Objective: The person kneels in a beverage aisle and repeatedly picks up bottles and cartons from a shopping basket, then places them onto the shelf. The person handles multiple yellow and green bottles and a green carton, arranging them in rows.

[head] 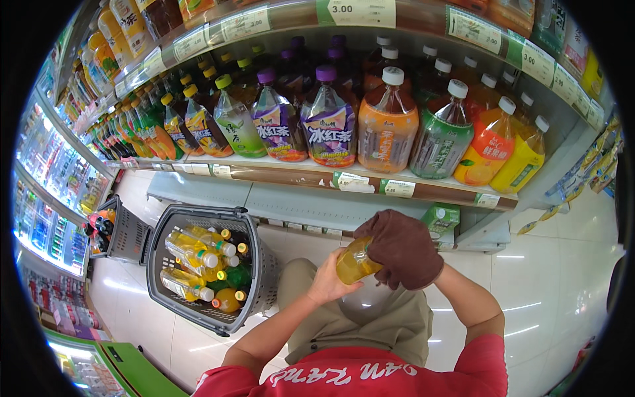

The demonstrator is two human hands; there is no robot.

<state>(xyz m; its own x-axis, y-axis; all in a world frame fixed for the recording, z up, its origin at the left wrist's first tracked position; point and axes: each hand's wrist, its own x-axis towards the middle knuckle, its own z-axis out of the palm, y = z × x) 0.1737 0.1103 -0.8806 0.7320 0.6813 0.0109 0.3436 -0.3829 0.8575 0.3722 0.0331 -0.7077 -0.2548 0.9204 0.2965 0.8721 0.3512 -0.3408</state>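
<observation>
My left hand (pixel 327 280) grips a clear bottle of yellow drink (pixel 356 262), held tilted above my lap. A dark brown cloth (pixel 404 245) covers the bottle's other end. My right hand is hidden inside that cloth and presses it around the bottle; only my right forearm (pixel 469 300) shows. Left of my knees stands a grey plastic shopping basket (pixel 265 268) with perforated sides. In it lie several white-capped bottles of yellow drink (pixel 186 250), with green bottles (pixel 239 275) and an orange-capped bottle (pixel 227 300) among them.
Large drink bottles (pixel 330 126) line the shelf (pixel 297 173) in front, beneath another stocked shelf with price tags (pixel 356 11). A green carton (pixel 441 221) stands under the shelf's right end. Another filled basket (pixel 124 228) is farther left, near glass-fronted coolers (pixel 64 183).
</observation>
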